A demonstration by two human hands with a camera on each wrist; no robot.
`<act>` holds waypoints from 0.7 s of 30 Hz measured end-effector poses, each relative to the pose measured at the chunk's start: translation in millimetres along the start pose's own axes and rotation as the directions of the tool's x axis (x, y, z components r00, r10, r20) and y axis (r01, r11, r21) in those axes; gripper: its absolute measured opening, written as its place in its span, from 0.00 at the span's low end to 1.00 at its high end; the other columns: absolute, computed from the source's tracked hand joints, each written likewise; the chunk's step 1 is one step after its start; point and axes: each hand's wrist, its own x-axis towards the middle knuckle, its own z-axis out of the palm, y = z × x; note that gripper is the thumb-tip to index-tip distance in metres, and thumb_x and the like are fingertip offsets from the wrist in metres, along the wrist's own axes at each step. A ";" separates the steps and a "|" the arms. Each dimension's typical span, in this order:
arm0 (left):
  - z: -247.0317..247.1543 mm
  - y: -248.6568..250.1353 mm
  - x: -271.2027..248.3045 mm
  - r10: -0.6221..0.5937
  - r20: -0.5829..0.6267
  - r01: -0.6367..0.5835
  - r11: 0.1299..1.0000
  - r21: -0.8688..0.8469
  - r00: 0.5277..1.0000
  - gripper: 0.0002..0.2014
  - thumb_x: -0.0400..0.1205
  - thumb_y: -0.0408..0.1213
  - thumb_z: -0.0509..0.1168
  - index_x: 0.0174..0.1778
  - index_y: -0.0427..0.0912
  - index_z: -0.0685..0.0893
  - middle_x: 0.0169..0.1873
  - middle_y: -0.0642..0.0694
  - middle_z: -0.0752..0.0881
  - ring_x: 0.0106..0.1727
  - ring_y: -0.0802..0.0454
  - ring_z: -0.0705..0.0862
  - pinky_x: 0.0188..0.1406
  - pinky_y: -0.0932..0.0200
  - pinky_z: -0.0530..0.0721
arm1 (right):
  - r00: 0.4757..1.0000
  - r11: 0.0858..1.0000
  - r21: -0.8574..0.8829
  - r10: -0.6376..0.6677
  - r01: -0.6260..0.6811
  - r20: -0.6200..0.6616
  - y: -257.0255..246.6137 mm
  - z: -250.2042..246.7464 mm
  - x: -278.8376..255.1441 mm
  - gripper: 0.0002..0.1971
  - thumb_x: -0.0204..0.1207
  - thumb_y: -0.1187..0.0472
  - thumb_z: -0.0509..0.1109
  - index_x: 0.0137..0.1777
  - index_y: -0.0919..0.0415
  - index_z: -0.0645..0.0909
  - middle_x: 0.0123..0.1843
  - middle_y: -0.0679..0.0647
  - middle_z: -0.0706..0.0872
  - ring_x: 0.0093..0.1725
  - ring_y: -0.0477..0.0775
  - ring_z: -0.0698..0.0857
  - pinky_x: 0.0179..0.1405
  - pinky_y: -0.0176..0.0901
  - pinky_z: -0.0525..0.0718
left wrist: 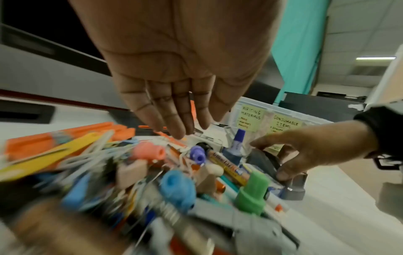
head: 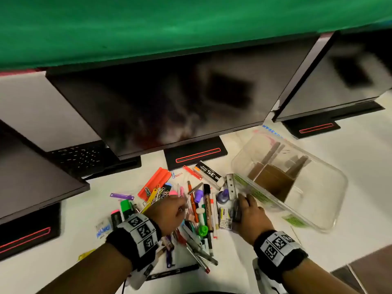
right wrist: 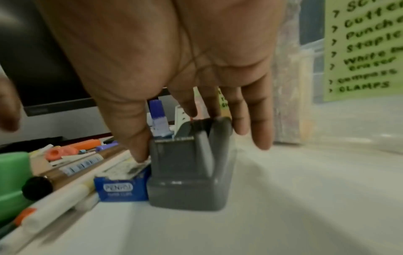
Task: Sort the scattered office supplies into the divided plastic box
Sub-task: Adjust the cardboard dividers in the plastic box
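Right wrist view: right hand [right wrist: 174, 69] grips grey tape dispenser [right wrist: 187, 163]; left hand [left wrist: 174, 77] released (fingers straight).

White counter [head: 244, 270] under everything. Center: large dark monitor [head: 169, 102], screen off, on a black base with red outline strip [head: 196, 155]. Second monitor [head: 339, 81] to the right, its base [head: 314, 127] also red-striped. Third monitor [head: 31, 177] at left edge, with the same kind of base [head: 27, 234]. Black keyboard [head: 84, 158] sits between left and center monitors, partly tucked under the center one. Green cloth [head: 169, 24] across the back. Left wrist view: ceiling light [left wrist: 375, 58] on.
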 end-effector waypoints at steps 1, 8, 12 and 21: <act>-1.5 6.9 9.3 0.025 -0.007 -0.024 1.000 0.005 1.000 0.12 0.82 0.41 0.59 0.60 0.50 0.80 0.59 0.51 0.82 0.57 0.53 0.81 0.57 0.60 0.77 | 1.000 0.999 0.036 0.004 -0.005 0.015 -1.4 0.9 -0.2 0.47 0.69 0.45 0.73 0.82 0.53 0.49 0.83 0.58 0.54 0.70 0.65 0.75 0.72 0.54 0.76; -19.8 91.8 76.9 0.330 -0.157 -0.304 0.938 0.167 0.931 0.21 0.81 0.38 0.61 0.71 0.52 0.72 0.72 0.53 0.71 0.74 0.52 0.69 0.75 0.54 0.70 | 0.995 0.989 0.115 -0.092 0.095 -0.031 19.5 7.9 -4.0 0.34 0.73 0.50 0.68 0.78 0.52 0.60 0.75 0.60 0.64 0.60 0.65 0.81 0.62 0.52 0.81; -22.1 114.1 104.9 0.428 -0.061 -0.387 0.861 0.329 0.902 0.23 0.83 0.44 0.60 0.75 0.53 0.70 0.78 0.53 0.67 0.80 0.52 0.61 0.81 0.55 0.59 | 0.995 0.987 0.127 -0.096 0.095 -0.001 25.1 9.1 -1.7 0.31 0.75 0.49 0.67 0.76 0.51 0.62 0.73 0.61 0.66 0.59 0.65 0.81 0.58 0.53 0.83; -20.6 107.6 115.0 0.344 0.069 -0.335 0.819 0.466 0.937 0.14 0.85 0.50 0.54 0.60 0.55 0.82 0.56 0.51 0.84 0.65 0.52 0.76 0.65 0.53 0.72 | 0.986 0.976 0.164 -0.153 0.141 0.059 22.7 -10.1 -13.9 0.30 0.69 0.51 0.72 0.69 0.54 0.67 0.64 0.59 0.70 0.56 0.65 0.81 0.54 0.51 0.82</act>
